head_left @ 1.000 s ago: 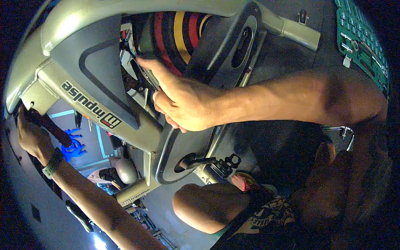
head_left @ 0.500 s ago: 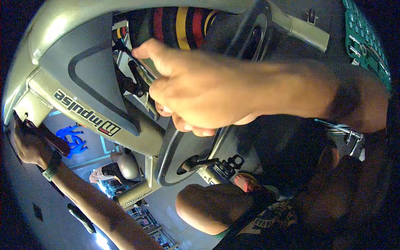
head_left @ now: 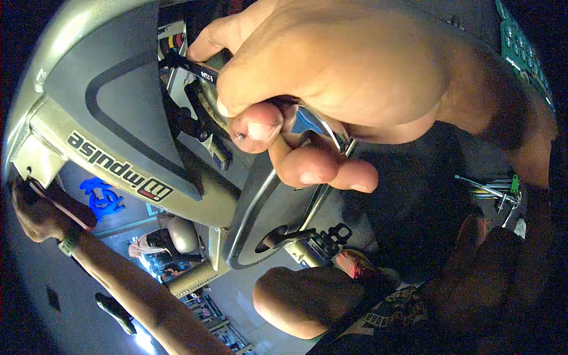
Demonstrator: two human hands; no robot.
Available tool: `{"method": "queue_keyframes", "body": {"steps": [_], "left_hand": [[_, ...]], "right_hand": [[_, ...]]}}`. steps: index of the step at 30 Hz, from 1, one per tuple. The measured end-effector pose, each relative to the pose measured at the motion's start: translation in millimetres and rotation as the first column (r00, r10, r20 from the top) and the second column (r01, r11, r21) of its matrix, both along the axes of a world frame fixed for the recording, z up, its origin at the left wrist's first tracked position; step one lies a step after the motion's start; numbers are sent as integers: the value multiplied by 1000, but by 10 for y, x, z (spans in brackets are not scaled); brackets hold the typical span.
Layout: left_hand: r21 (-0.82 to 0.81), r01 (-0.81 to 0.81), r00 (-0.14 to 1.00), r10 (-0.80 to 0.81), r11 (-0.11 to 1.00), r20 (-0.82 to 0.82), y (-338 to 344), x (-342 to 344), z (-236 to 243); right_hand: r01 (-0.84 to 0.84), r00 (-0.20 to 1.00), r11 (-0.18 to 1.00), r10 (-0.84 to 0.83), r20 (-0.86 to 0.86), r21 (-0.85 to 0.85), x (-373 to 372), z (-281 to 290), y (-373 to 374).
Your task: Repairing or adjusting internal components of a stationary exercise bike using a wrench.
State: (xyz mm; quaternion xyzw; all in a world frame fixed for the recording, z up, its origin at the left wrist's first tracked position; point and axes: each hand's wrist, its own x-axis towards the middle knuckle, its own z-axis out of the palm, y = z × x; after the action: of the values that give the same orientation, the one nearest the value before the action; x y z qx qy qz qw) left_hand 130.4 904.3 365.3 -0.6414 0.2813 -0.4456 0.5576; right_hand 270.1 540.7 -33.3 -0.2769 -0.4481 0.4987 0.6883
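An exercise bike with a gold frame and grey side cover fills the left half. My right hand is up close, its fingers curled round a shiny metal tool handle. The tool's kind and its working end are hidden by the hand. The right index fingertip lies beside a dark bar at the opening behind the cover. At far left, my left hand is closed by the frame's end, next to a dark reddish piece. What its fingers hold is hard to see.
A pedal on its crank sticks out near my bent knee. Several long thin tools lie on the floor at right. A green tool case stands at upper right. Blue shapes show past the frame.
My right hand has come nearer the camera and turned, so the shiny handle in it now shows. My left hand has hardly moved. The view has shifted slightly.
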Motion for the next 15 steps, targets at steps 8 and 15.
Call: {"method": "queue_keyframes", "body": {"steps": [8, 15], "left_hand": [[-613, -358, 933, 289, 705, -213, -466, -86, -421], [-763, -531, 846, 275, 368, -457, -843, -26, -448]], "right_hand": [[225, 974, 973, -222, -48, 48, 112, 139, -99], [304, 952, 950, -306, 22, 69, 102, 130, -163]]}}
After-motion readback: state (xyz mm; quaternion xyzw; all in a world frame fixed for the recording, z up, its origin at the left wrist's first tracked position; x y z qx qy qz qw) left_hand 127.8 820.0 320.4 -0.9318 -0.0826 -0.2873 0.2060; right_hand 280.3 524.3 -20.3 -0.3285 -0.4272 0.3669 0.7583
